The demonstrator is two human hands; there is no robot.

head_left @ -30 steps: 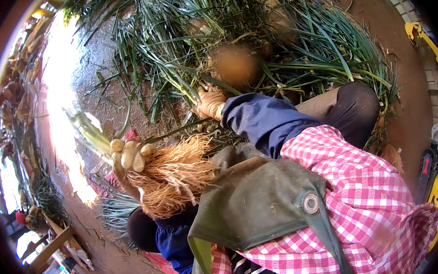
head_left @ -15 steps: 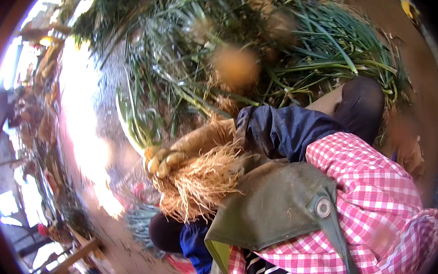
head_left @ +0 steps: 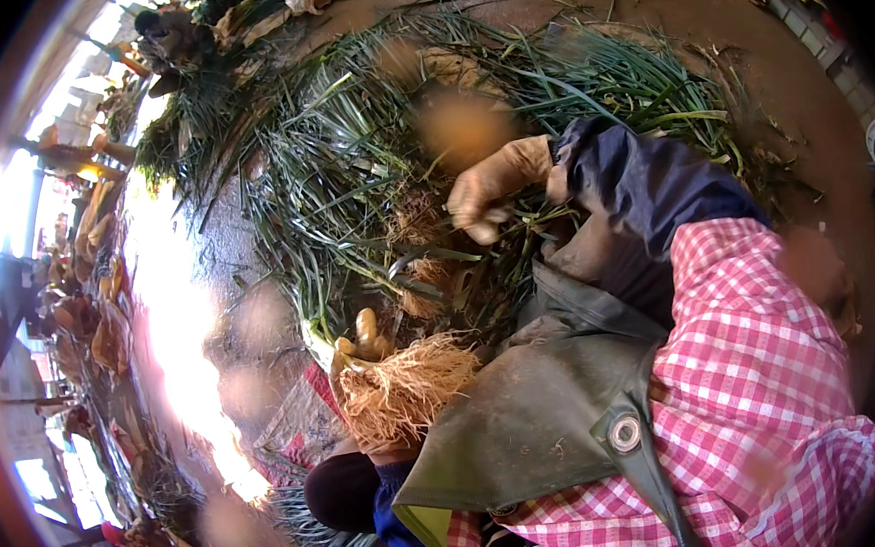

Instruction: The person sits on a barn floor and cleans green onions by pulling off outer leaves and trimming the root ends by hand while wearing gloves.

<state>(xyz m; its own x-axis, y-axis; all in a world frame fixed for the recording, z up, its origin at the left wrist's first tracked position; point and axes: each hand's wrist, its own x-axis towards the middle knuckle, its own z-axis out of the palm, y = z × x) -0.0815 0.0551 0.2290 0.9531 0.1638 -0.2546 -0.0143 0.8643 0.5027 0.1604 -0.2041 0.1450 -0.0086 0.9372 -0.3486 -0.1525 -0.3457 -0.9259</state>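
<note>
Both hands [head_left: 428, 274] gloved; left hand [head_left: 362, 343] grips rooted bunch [head_left: 404, 386].

Left hand [head_left: 361, 340], gloved, lower centre of frame: closed around a bunch of green stalks, its pale tangled roots [head_left: 404, 388] spilling beside the fingers. Right hand [head_left: 493, 192], gloved, centre: fingers curled in the leaf pile [head_left: 350, 158] filling the upper frame. Olive apron [head_left: 536, 408] lower centre; pink checked sleeve [head_left: 763, 354] right.
</note>
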